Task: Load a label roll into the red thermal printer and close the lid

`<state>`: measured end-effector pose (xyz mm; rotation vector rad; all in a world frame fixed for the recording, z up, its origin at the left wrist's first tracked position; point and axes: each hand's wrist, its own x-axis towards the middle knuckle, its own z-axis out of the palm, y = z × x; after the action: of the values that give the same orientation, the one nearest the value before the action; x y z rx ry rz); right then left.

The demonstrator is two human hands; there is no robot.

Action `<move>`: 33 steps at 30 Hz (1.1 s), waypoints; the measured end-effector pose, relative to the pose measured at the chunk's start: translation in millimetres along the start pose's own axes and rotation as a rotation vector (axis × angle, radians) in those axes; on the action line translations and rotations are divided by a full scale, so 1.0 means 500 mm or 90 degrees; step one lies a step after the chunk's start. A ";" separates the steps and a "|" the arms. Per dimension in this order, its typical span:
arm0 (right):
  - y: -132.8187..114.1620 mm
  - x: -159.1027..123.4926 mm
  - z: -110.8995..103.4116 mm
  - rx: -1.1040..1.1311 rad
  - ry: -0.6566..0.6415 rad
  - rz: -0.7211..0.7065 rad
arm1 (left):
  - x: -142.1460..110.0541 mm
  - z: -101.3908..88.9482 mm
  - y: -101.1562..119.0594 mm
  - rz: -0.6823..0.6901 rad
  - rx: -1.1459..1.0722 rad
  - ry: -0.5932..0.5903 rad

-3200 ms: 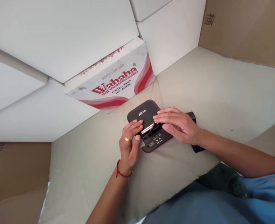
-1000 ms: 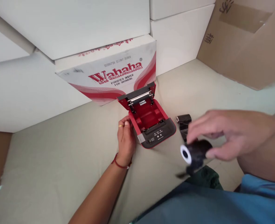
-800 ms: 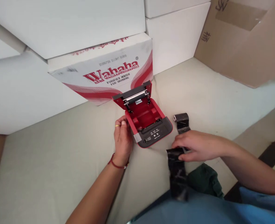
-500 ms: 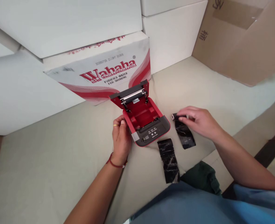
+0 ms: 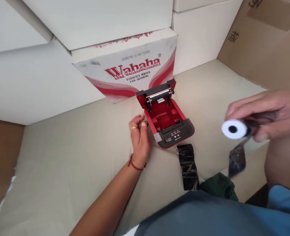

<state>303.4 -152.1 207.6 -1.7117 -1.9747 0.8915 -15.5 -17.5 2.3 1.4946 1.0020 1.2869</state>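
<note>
A small red and black printer (image 5: 176, 131) stands on the cloth-covered surface with its lid (image 5: 157, 91) raised and its red bay holding nothing. At its left side rests my left hand (image 5: 140, 136), fingers loosely bent and apart, the fingertips close against the casing; whether they touch it I cannot tell. Off to the right, my right hand (image 5: 268, 109) grips a black ribbon roll (image 5: 233, 129) in the air, its white end with a dark centre facing me. A loose tail of ribbon dangles below it. Another black ribbon roll (image 5: 188, 167) lies partly unrolled in front of the printer.
Behind the printer stands a Wahaha water carton (image 5: 132, 72), with white boxes (image 5: 201, 36) stacked around it. A brown cardboard box (image 5: 265, 46) is at the back right. Dark green cloth (image 5: 218, 186) lies at the near edge by my blue clothing.
My right hand has lifted the ribbon roll off the surface and brought it right and closer to me. My left hand stays beside the printer, its thumb a little further from the fingers. The view has shifted.
</note>
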 end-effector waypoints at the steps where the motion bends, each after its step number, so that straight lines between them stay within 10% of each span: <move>1: -0.013 0.028 0.005 0.018 -0.063 -0.016 | -0.006 -0.002 0.008 0.039 0.023 0.015; 7: -0.061 0.224 0.132 -0.159 0.003 -0.040 | -0.037 -0.014 0.058 0.342 0.118 0.001; 12: -0.078 0.272 0.200 -0.398 0.030 0.055 | -0.052 -0.015 0.080 0.503 0.222 -0.139; 33: -0.049 0.282 0.191 -0.313 0.003 -0.054 | -0.071 0.007 0.106 0.622 0.353 -0.170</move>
<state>196.8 -36.6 137.8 -1.8486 -2.3836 0.3863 -15.7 -66.1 43.7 2.7044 0.4315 1.4213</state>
